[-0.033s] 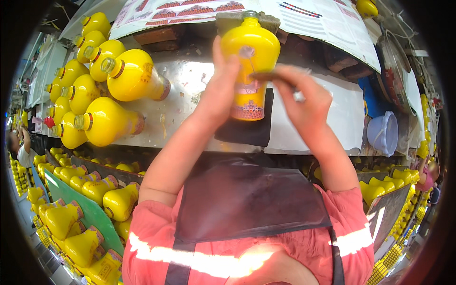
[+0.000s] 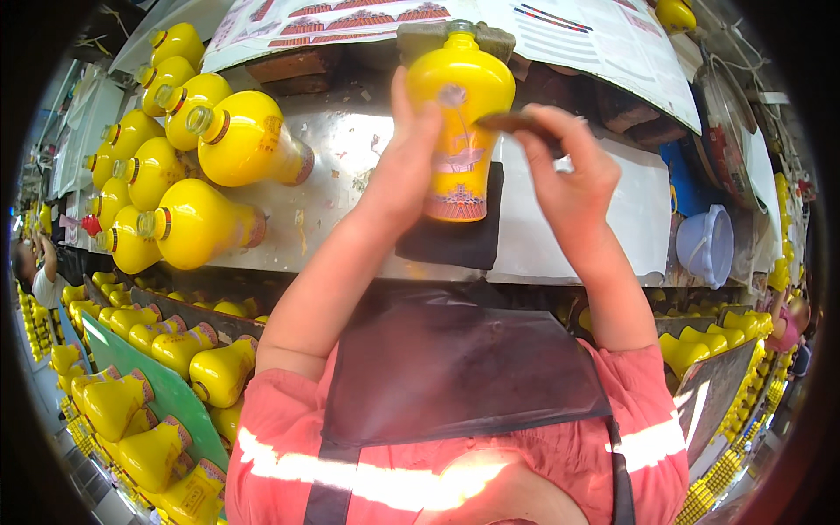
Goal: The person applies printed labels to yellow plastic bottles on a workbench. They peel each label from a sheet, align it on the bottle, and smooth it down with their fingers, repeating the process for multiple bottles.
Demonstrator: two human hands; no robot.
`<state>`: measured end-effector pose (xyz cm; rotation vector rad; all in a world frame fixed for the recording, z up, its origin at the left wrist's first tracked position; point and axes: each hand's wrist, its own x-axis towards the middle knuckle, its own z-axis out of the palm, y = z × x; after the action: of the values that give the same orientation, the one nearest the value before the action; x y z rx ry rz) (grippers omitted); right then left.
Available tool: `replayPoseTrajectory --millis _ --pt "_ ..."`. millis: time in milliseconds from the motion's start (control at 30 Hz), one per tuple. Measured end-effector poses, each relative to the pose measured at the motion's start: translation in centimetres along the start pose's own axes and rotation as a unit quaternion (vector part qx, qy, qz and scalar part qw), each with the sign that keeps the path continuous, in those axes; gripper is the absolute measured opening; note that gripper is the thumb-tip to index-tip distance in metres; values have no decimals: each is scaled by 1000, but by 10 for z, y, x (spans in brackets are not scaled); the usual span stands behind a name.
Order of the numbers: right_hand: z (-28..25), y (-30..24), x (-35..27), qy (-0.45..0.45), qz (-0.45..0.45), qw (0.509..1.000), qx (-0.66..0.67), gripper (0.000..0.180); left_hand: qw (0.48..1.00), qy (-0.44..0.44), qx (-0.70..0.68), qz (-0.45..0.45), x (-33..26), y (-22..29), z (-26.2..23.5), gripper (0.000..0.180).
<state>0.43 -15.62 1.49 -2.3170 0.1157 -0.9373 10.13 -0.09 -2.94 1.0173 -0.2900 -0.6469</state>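
Note:
A glossy yellow bottle [image 2: 484, 86] with a clear glass neck lies on the worktable, its neck pointing away from me on a grey rest [image 2: 421, 38]. A pale flower print and a patterned band near its base decorate the side facing up. My left hand [image 2: 409, 149] is closed around the bottle's left side, thumb toward its front. In my right hand [image 2: 573, 162], pinched between thumb and fingers, is a dark brown flat scraper-like piece [image 2: 516, 122]. Its tip is at the bottle's right side, beside the flower; I cannot tell whether it touches. Under the base lies a black cloth [image 2: 451, 249].
Several yellow bottles [image 2: 249, 140] lie at the table's left. Printed sheets [image 2: 595, 52] cover a raised board at the back. White paper [image 2: 623, 206] and a pale blue bucket [image 2: 705, 247] are at right. Racks of bottles [image 2: 223, 372] stand below the table edge; other people are at both far sides.
My right hand has shifted slightly right and up with the brown piece, moving off the bottle's printed front. The left hand and the bottle stay in place.

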Motion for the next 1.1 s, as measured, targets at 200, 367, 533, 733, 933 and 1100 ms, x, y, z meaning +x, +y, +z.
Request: replayPoseTrajectory --millis 200,367,533,733,933,1100 --pt "4 9 -15 -50 -111 993 4 25 999 -9 44 29 4 -8 -9 86" --pt "6 14 -19 35 31 999 -21 28 999 -2 43 12 2 -8 -10 76" --pt "10 12 -14 -16 -5 1000 20 35 999 -17 40 22 -2 -5 -8 77" --pt "6 8 10 -47 -15 998 49 33 969 -16 234 82 -4 -9 -6 104" --pt "8 -2 46 12 -43 996 -73 28 930 39 355 90 1 -13 -6 120" --pt "14 -6 50 -35 -38 996 -79 28 912 38 391 121 1 -13 -6 122"
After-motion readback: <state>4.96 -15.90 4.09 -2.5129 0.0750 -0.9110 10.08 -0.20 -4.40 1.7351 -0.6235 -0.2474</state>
